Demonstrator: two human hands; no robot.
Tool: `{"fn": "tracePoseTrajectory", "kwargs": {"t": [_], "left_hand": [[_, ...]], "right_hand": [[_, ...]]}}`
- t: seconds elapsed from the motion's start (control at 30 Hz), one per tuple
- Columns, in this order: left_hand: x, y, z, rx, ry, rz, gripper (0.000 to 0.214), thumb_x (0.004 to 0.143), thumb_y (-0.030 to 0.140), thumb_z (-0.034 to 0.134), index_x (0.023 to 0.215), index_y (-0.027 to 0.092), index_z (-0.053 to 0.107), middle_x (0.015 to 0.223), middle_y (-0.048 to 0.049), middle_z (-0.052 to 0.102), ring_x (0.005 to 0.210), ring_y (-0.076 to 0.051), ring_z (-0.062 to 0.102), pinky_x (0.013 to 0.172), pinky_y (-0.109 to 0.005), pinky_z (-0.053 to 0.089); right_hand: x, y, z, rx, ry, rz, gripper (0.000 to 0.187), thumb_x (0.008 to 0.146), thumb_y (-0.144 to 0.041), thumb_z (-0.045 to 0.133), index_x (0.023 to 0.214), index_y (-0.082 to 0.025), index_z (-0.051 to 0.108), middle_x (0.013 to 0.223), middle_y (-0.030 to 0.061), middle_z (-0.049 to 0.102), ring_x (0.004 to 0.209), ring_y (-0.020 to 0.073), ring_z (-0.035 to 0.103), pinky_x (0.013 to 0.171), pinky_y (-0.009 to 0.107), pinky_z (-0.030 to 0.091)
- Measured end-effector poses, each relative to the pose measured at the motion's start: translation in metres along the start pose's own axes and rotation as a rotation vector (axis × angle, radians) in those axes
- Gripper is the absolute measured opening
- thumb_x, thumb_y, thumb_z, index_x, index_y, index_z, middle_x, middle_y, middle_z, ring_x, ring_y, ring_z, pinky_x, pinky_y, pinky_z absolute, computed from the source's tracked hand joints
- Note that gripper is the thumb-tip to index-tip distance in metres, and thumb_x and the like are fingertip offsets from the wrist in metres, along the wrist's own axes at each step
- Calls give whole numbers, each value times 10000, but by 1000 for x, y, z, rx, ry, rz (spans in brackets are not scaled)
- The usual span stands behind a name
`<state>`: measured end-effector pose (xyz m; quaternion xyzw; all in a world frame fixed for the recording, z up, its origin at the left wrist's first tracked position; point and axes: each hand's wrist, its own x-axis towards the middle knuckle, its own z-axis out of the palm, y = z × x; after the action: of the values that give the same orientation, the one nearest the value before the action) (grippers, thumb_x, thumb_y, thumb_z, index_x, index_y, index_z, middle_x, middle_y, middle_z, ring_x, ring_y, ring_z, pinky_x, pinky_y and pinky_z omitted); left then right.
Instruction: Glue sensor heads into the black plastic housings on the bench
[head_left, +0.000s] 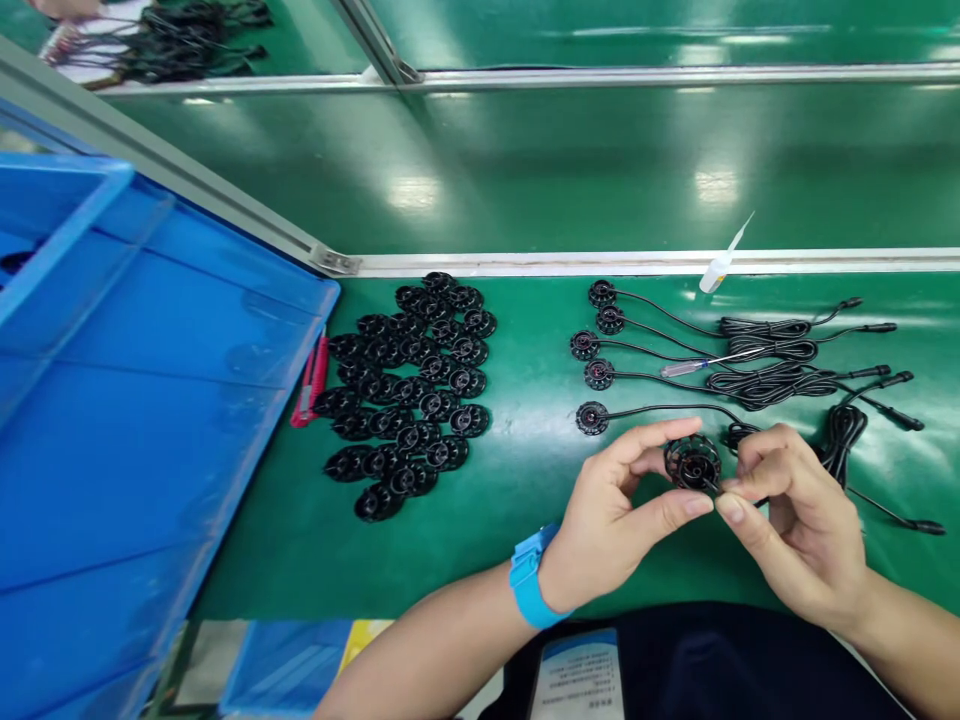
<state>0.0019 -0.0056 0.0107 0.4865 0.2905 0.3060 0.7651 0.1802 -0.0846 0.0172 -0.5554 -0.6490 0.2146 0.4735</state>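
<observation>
A round black slotted plastic housing (691, 460) is held above the near edge of the bench, between the thumb and fingers of my left hand (611, 515). My right hand (806, 525) pinches the thin black cable (711, 487) at the rim of that housing, thumb against forefinger. Most of this cable is hidden behind the right hand. Just beyond my hands, several similar round housings (592, 418) lie in a column, each with a cable running right to a tied black coil (772, 385). A screwdriver (682, 368) with a clear handle rests across the cables.
Several loose black round parts (405, 380) lie overlapping on the green bench at left. A red-handled tool (319, 375) sits beside the large tilted blue bin (150, 400). A small white bottle with a pointed nozzle (716, 272) is by the back rail (540, 264).
</observation>
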Motion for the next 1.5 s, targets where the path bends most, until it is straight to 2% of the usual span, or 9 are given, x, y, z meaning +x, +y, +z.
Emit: {"fn": "tracePoseTrajectory", "kwargs": {"t": [0.27,0.4,0.57,0.77,1.0,1.27,1.37,1.5], "left_hand": [[-1,4,0,84,5,-35,543,845,326,813,1363,263,663,845,-25,752,757,-153,654,763,-281,516],[-1,3,1,60,4,-28,549,836,293,820,1363,272,665,870,-22,745,800,-149,653,804,-276,524],[-2,3,2,37,29,-29,631,738,266,899,1332,262,684,935,-27,731,866,-161,640,835,-278,535],[-4,5,3,60,54,-44,601,764,308,876,1328,236,682,935,-41,707,850,-174,626,813,-303,544],[-5,3,1,137,38,14,602,781,289,853,1353,268,665,957,-37,723,875,-185,644,837,-307,538],[-6,3,3,201,93,78,562,766,235,829,1313,235,698,864,-20,720,769,-161,623,748,-276,545],[-6,2,3,253,115,105,558,764,228,810,1312,226,701,820,-12,711,720,-152,613,707,-267,549],[-6,2,5,382,170,153,578,733,195,781,1305,224,708,837,-14,724,705,-155,622,688,-272,545]], "right_hand": [[0,2,0,24,-23,-1,127,899,-99,647,922,-203,577,840,10,517,830,149,499,695,315,433],[0,2,-1,19,-25,-4,126,892,-100,655,920,-205,589,811,9,536,814,156,504,690,325,433],[0,2,-2,-7,-36,-7,112,884,-120,671,928,-213,626,800,16,545,787,169,519,674,340,435],[1,2,-3,-101,-1,-34,122,849,-155,735,898,-230,651,784,9,558,763,173,547,686,356,437],[2,3,-5,-167,0,-93,149,836,-155,773,924,-226,677,801,4,570,755,161,546,686,354,409],[2,2,-4,-231,19,-113,183,822,-162,786,950,-247,688,796,0,590,724,155,561,669,351,420],[0,-2,-5,-299,52,-178,268,787,-226,816,1022,-244,689,824,20,604,741,177,561,709,383,444],[-1,-11,-7,-526,25,-372,344,815,-332,774,1133,-217,706,744,16,617,699,179,529,709,383,398]]}}
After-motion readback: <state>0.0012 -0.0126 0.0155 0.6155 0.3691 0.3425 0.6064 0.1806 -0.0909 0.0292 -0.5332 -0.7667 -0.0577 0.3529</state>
